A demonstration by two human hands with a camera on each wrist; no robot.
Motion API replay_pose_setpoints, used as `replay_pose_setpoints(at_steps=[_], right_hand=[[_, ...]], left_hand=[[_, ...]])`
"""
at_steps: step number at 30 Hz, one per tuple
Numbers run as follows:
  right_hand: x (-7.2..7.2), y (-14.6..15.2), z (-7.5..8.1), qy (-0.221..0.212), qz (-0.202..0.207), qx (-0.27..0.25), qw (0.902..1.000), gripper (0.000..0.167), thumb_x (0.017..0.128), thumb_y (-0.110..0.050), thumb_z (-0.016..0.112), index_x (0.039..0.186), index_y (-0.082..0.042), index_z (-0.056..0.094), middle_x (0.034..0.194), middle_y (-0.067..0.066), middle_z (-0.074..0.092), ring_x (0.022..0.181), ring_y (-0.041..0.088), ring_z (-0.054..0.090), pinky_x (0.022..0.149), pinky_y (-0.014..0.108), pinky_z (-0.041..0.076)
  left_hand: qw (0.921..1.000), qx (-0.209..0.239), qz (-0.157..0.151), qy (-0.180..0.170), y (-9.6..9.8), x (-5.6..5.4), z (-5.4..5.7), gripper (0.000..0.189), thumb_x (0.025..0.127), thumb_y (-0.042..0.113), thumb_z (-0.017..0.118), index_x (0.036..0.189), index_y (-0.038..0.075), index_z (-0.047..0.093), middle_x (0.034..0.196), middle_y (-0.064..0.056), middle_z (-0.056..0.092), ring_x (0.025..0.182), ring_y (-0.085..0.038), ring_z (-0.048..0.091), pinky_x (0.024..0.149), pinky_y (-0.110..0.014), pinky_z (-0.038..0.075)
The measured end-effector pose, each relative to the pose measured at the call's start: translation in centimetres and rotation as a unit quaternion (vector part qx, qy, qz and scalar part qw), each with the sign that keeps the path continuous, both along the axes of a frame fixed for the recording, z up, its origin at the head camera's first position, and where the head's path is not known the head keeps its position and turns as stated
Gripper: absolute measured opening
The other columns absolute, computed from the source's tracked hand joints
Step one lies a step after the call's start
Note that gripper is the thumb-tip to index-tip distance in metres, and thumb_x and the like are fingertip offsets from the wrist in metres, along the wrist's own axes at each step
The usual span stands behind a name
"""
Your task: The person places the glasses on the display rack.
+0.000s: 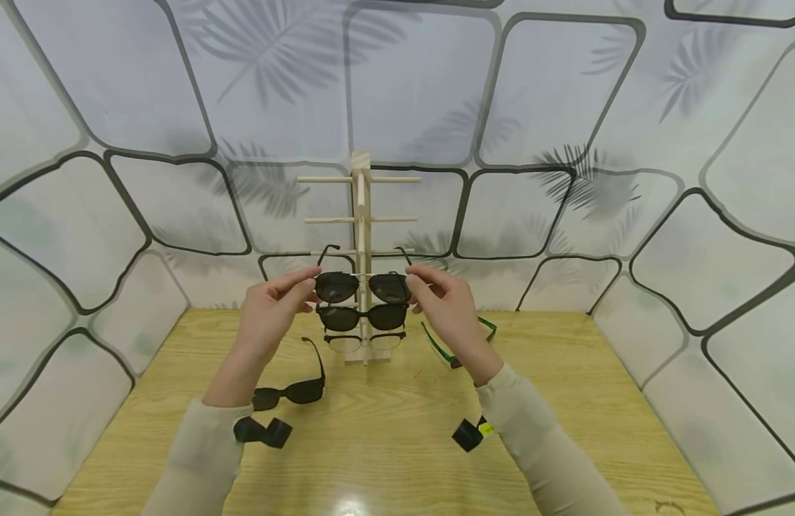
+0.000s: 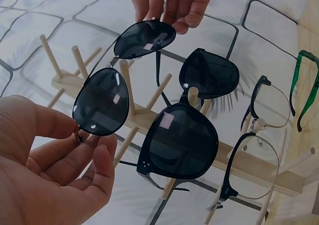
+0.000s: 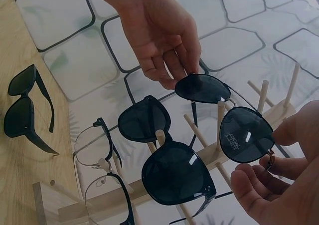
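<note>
My left hand [image 1: 268, 312] and my right hand [image 1: 447, 301] pinch the two ends of a pair of dark aviator sunglasses [image 1: 335, 288], one at each hinge. A thin metal top bar joins its lenses [image 2: 102, 103]. The temples point back toward a wooden eyeglass stand [image 1: 361, 168], and the bridge is at one of its pegs [image 3: 221, 120]; whether it bears on the peg I cannot tell. Just below hang thick black-framed sunglasses [image 1: 339, 318]. Lower still are clear glasses with black half rims [image 1: 343, 344].
Bare pegs [image 1: 397, 180] stick out higher on the stand. Black sunglasses [image 1: 303, 392] lie on the wooden table [image 1: 371, 444] at the left. Green-framed glasses [image 1: 439, 349] lie at the right, partly behind my right wrist. A patterned cloth [image 1: 423, 79] surrounds the table.
</note>
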State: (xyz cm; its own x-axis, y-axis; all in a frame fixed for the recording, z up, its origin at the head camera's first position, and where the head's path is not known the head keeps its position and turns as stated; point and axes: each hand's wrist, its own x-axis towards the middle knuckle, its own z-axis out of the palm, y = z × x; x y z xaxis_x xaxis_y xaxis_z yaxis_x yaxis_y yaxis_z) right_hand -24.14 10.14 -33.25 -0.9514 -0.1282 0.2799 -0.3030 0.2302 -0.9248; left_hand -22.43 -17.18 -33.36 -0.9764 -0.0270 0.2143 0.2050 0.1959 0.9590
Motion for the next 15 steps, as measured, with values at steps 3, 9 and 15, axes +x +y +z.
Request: replay_pose_setpoints(at_steps=[3, 9, 15], right_hand=[[0.02, -0.02, -0.07, -0.001, 0.001, 0.001, 1.0000, 0.034, 0.108, -0.022, 0.061, 0.138, -0.009, 0.069, 0.109, 0.019, 0.072, 0.077, 0.012, 0.067, 0.077, 0.030, 0.059], [-0.05, -0.02, -0.30, 0.000, 0.004, 0.003, 1.0000, 0.034, 0.108, -0.020, 0.061, 0.138, -0.008, 0.069, 0.133, 0.016, 0.069, 0.078, 0.010, 0.067, 0.076, 0.028, 0.059], [-0.21, 0.01, -0.49, 0.001, 0.005, 0.011, 0.9999, 0.034, 0.108, -0.020, 0.061, 0.139, -0.007, 0.069, 0.150, 0.010, 0.062, 0.077, 0.010, 0.067, 0.074, 0.028, 0.058]], left_hand=[[1.0000, -0.002, 0.001, 0.000, 0.07, -0.07, -0.09, 0.039, 0.108, 0.020, 0.062, 0.144, 0.004, 0.065, 0.153, -0.014, 0.060, 0.088, 0.001, 0.070, 0.082, -0.019, 0.058], [1.0000, -0.008, 0.001, 0.001, 0.02, -0.41, -0.50, 0.039, 0.109, 0.020, 0.061, 0.144, 0.006, 0.065, 0.153, -0.013, 0.060, 0.090, 0.002, 0.070, 0.083, -0.020, 0.059], [1.0000, -0.004, 0.005, 0.000, 0.05, -0.48, -0.58, 0.037, 0.109, 0.019, 0.060, 0.143, 0.006, 0.066, 0.152, -0.014, 0.061, 0.088, 0.003, 0.070, 0.082, -0.019, 0.058]])
